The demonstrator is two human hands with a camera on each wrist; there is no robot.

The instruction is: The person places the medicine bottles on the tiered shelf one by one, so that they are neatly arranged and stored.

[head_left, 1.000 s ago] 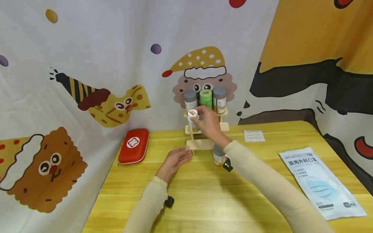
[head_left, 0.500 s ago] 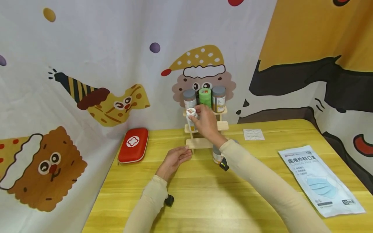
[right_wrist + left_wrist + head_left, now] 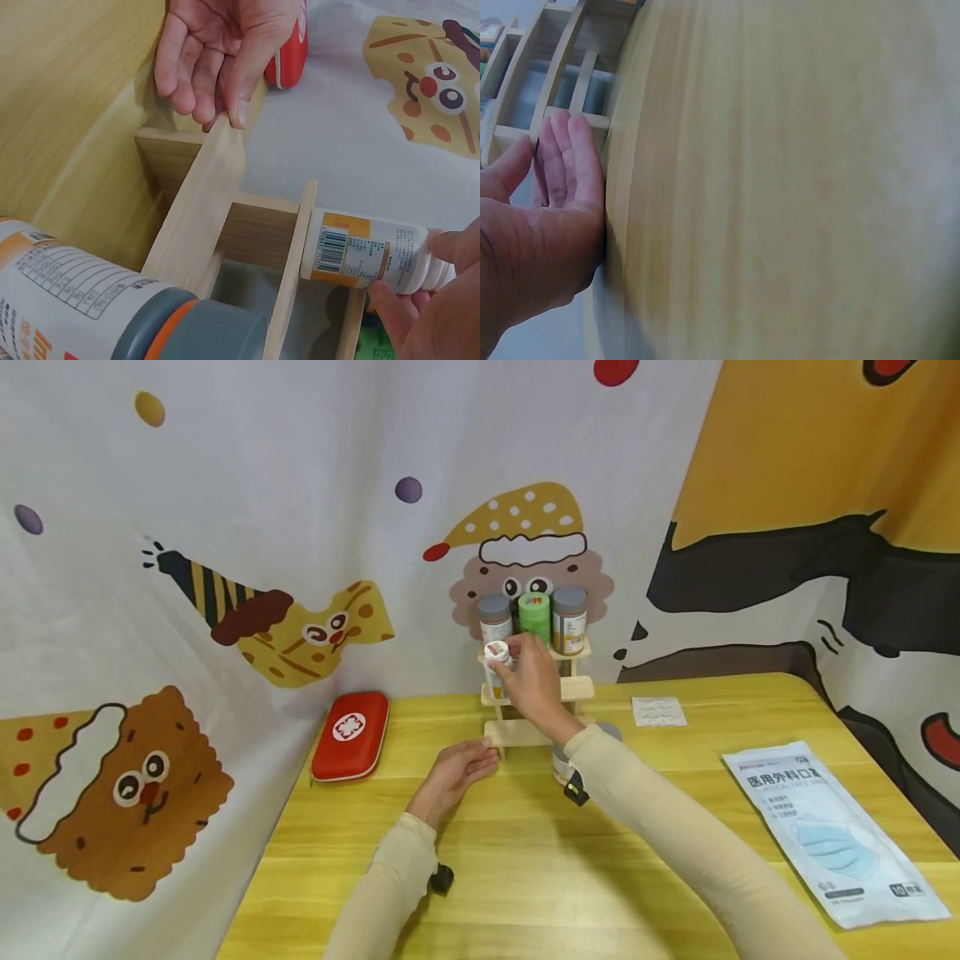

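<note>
Head view: I am pinching a white bottle between the thumb and fingers of my right hand, at its upper part by the cap. The bottle is standing at the left end of the wooden rack, with its long axis running upright and its base appearing to meet the middle shelf. The right wrist view is showing the same relation: the base is lying against that shelf, and my grip is closing on the opposite, capped end. My right hand is therefore sitting nearer the bottle, reaching it from its right-hand side across the front of the rack. My left hand is holding the left end of the rack's lowest shelf between thumb and fingers, lower than the bottle and apart from it. I am judging the vertical relation to be the controlling one: the bottle is extending downward from my pinch, so any tilt at the cap is likely to be shifting the base across the shelf. On the rack's top tier, behind the bottle, a grey-lidded jar is standing beside a green jar; whether my knuckles are touching the green one, I cannot tell.
</note>
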